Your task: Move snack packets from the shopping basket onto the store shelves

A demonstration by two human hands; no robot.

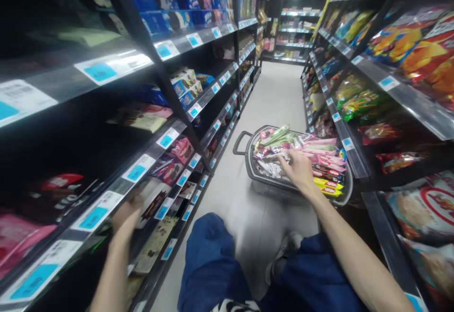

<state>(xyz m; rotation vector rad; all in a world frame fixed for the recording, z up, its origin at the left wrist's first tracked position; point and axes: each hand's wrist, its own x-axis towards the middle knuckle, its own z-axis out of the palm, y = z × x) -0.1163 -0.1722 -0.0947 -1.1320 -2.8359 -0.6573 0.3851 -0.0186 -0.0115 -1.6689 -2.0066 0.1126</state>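
My right hand (298,168) reaches over a grey basket (249,160) on the floor, its fingers bent down at white and silver wrapped snacks (271,166). Whether the fingertips grip one of them does not show. Around it in the basket lie green packets (278,136), pink packets (324,146) and yellow packets (328,186). My left hand (128,210) is inside a lower shelf on the left, blurred by motion, beside a white and dark snack package (152,201). Its fingers are smeared and partly hidden, so its grip cannot be made out.
Shelves with blue price tags (136,172) run along the left, holding blue cookie boxes (180,19) higher up. On the right, shelves carry chip bags (425,56) and green snack bags (362,104). The pale aisle floor (276,90) leads to a back shelf (294,30). My knees (213,255) are close below.
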